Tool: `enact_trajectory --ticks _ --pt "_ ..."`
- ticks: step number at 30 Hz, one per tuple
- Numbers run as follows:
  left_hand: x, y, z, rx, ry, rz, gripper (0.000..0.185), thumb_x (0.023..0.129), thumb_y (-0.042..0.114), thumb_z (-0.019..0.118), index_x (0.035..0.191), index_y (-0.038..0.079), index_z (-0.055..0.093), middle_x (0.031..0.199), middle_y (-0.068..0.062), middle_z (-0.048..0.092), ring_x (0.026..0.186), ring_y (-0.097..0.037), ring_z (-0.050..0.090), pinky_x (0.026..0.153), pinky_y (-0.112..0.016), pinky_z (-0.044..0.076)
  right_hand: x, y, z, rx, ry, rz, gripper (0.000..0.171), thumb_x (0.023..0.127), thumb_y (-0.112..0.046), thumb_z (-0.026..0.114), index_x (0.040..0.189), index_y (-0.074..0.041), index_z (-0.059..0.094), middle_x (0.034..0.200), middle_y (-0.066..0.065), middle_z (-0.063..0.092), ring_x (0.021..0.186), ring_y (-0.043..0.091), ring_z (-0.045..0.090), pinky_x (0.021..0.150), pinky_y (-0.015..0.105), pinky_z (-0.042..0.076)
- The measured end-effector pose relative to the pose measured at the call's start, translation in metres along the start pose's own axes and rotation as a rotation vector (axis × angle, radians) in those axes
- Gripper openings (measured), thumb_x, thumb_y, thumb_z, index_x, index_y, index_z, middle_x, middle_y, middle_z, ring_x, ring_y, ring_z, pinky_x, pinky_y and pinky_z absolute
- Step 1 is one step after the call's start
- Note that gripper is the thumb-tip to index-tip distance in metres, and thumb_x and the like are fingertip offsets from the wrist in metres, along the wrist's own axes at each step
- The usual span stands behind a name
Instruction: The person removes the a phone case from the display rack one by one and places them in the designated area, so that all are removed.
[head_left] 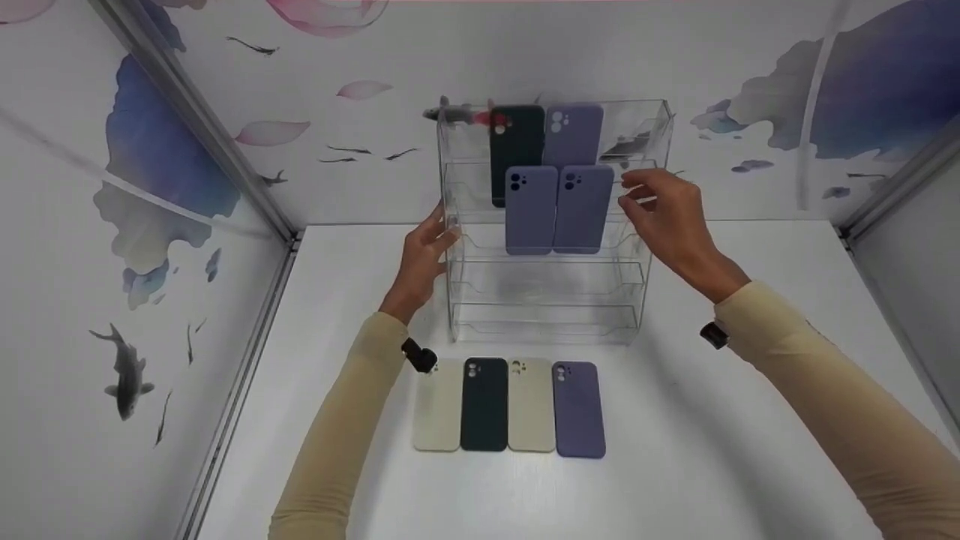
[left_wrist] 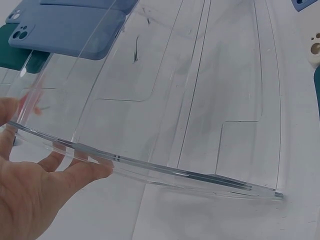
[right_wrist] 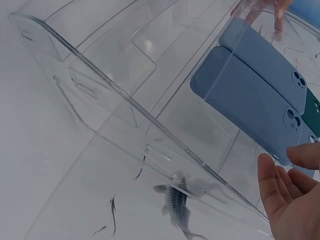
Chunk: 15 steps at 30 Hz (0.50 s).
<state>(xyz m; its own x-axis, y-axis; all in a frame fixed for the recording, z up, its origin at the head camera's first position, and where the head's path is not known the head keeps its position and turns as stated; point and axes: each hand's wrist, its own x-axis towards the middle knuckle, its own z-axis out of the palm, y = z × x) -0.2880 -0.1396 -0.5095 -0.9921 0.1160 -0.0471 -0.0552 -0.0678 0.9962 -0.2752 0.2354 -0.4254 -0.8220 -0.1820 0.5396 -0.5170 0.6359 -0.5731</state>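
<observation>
- Nearest me, toward the front edge of the white table [head_left: 675,465]: a row of four phone cases lying flat, side by side and touching. Left to right: cream case [head_left: 437,409], dark green case [head_left: 484,405], second cream case [head_left: 531,406], purple case [head_left: 579,411].
- Just behind that row, mid-table: the clear acrylic rack [head_left: 547,300], upright, several tiers, lower tiers hold nothing.
- My left hand [head_left: 422,255] is on the rack's left side wall, fingers fairly straight and spread, thumb against the wall edge in the left wrist view [left_wrist: 75,172]. Flat contact, not a curled grip.
- My right hand [head_left: 664,214] is at the rack's right side, near its upper tiers, fingers loosely bent and pointing at the wall. In the right wrist view [right_wrist: 287,200] the palm is open and the fingertips sit right at the acrylic edge; can't tell for sure if they touch it, nothing pinched.
- Middle tier of rack: two blue-purple cases standing upright side by side, left one [head_left: 530,210], right one [head_left: 583,208], camera cutouts up.
- Top tier, behind those: a dark green upright case [head_left: 516,139] on the left and a lilac upright case [head_left: 574,133] right beside it.
- Farthest: wall panel [head_left: 375,135] with painted fish and petals, behind the table's back edge.
</observation>
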Motion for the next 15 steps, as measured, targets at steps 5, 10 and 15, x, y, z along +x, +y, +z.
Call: enact_trajectory --ticks 5,10,15 --pt "0.000 -0.002 -0.001 0.018 -0.013 0.015 0.070 0.113 0.031 0.063 0.176 0.025 0.031 0.174 -0.021 0.036 0.157 -0.035 0.043 0.121 -0.071 0.038 0.005 -0.001 0.000 -0.010 -0.013 -0.016 0.031 0.102 0.007 0.074 0.133 0.006 0.073 0.127 0.023 0.075 0.101 0.036 0.079 0.087 0.008 0.052" --pt "-0.001 -0.003 -0.002 0.022 -0.029 0.028 0.071 0.114 0.031 0.061 0.176 0.024 0.030 0.175 -0.022 0.035 0.157 -0.035 0.042 0.121 -0.068 0.041 0.012 0.004 0.001 -0.004 -0.047 -0.006 0.034 0.100 0.008 0.075 0.134 0.007 0.073 0.129 0.026 0.074 0.097 0.039 0.079 0.079 0.000 0.043" --pt "0.000 -0.002 -0.002 0.017 -0.025 0.025 0.070 0.113 0.032 0.063 0.176 0.026 0.031 0.173 -0.019 0.039 0.156 -0.033 0.044 0.120 -0.066 0.043 0.018 0.009 -0.002 0.023 -0.088 0.002 0.035 0.102 0.007 0.074 0.136 0.006 0.072 0.130 0.026 0.073 0.090 0.039 0.080 0.072 0.002 0.047"
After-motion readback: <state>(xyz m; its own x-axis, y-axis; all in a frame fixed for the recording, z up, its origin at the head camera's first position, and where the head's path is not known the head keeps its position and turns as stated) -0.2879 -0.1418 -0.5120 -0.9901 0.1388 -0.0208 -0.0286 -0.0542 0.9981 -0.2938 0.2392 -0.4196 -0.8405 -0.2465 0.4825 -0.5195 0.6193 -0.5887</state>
